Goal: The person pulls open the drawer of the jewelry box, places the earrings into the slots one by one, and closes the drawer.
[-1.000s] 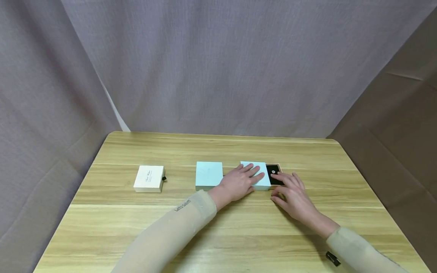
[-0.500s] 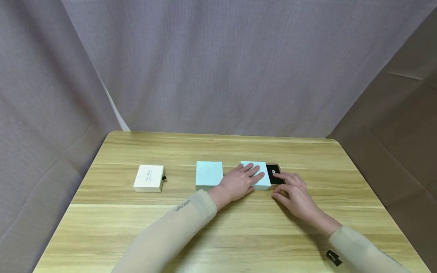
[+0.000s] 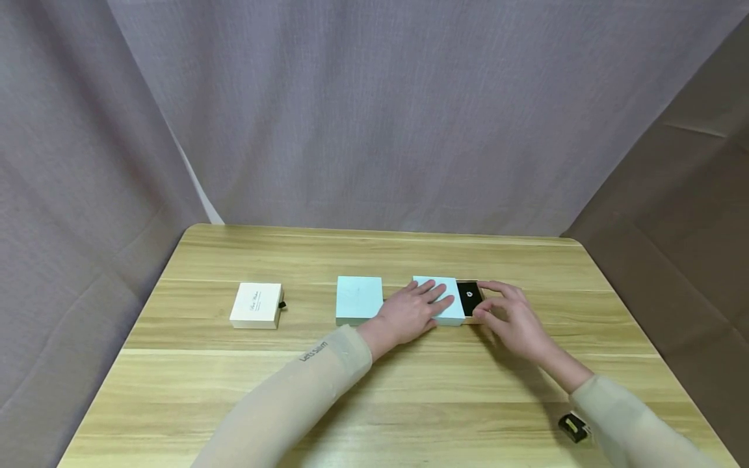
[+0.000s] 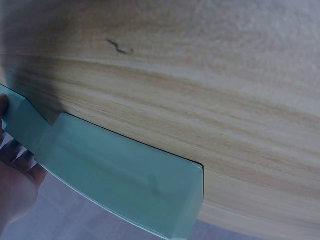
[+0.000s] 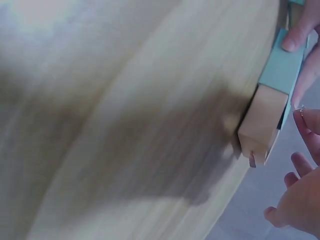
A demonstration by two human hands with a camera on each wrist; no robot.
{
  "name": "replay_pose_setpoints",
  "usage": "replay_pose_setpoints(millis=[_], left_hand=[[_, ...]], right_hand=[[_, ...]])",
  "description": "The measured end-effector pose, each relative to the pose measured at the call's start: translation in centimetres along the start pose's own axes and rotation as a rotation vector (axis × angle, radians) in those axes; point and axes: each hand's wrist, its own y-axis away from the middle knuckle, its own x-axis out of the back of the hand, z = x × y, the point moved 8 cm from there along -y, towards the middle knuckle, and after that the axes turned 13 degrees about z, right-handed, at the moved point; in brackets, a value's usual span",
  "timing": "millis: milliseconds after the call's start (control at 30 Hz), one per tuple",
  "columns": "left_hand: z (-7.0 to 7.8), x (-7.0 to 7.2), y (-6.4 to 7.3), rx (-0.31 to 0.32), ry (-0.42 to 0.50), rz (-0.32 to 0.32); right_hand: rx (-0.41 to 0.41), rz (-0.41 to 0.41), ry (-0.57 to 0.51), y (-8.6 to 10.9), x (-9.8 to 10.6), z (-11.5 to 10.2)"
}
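Note:
A pale blue slide-out box lies right of the table's middle in the head view. My left hand rests on its cover, fingers spread and fairly straight. The box's drawer sticks out to the right, with a small ribbon tab on its end. It bears a black insert with a small silvery ring-like piece. My right hand is over the drawer's right end, fingers bent. In the right wrist view its fingertips are close to the shiny piece; whether they pinch anything is unclear.
A second pale blue box stands just left of the first. A white box with printed script and a black tab lies farther left on the wooden table. A small black device shows by the right sleeve. Grey curtains enclose the table.
My right hand has shifted slightly right, from fingertips over the insert to the drawer's right end. The black device has moved along with that arm. My left hand stays put.

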Motion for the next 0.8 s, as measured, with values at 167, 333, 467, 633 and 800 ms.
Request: replay_pose_setpoints(millis=[167, 333, 467, 633, 800], left_hand=[[-0.1, 0.1, 0.0, 0.000, 0.001, -0.001], [-0.2, 0.0, 0.1, -0.001, 0.000, 0.000], [-0.2, 0.0, 0.1, -0.002, -0.005, 0.001], [-0.2, -0.1, 0.0, -0.002, -0.013, -0.003], [-0.1, -0.2, -0.1, -0.004, -0.021, -0.019]], right_hand=[[-0.043, -0.014, -0.026, -1.1, 0.1, 0.8], [-0.098, -0.041, -0.025, -1.9, 0.1, 1.7], [-0.147, -0.067, -0.011, -2.3, -0.2, 2.5], [-0.186, -0.100, 0.006, -2.6, -0.6, 3.2], [-0.204, -0.125, 0.011, -2.8, -1.1, 3.8]])
